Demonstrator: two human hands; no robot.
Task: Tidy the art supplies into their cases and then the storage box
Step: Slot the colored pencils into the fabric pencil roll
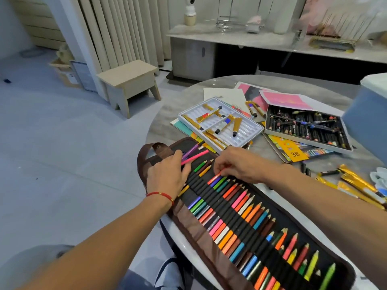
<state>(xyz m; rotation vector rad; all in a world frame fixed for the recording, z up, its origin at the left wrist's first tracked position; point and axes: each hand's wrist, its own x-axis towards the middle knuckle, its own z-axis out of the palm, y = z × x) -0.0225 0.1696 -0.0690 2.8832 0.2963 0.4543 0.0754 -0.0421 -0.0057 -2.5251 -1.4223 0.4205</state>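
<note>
A brown roll-up pencil case (209, 243) lies open across the near edge of a round table (167, 114), its loops filled with coloured pencils. The left hand (167, 174) holds a pink pencil (195, 156) and a purple one (191, 150) at the case's far end. The right hand (238, 164) pinches an orange pencil (214, 177) in the row. Farther off sit a white paint tray (249, 132) with gold tubes and a box of crayons (305, 126).

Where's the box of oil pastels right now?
In the head view, the open box of oil pastels sits at the table's far right, just right of the white paint tray.
</note>
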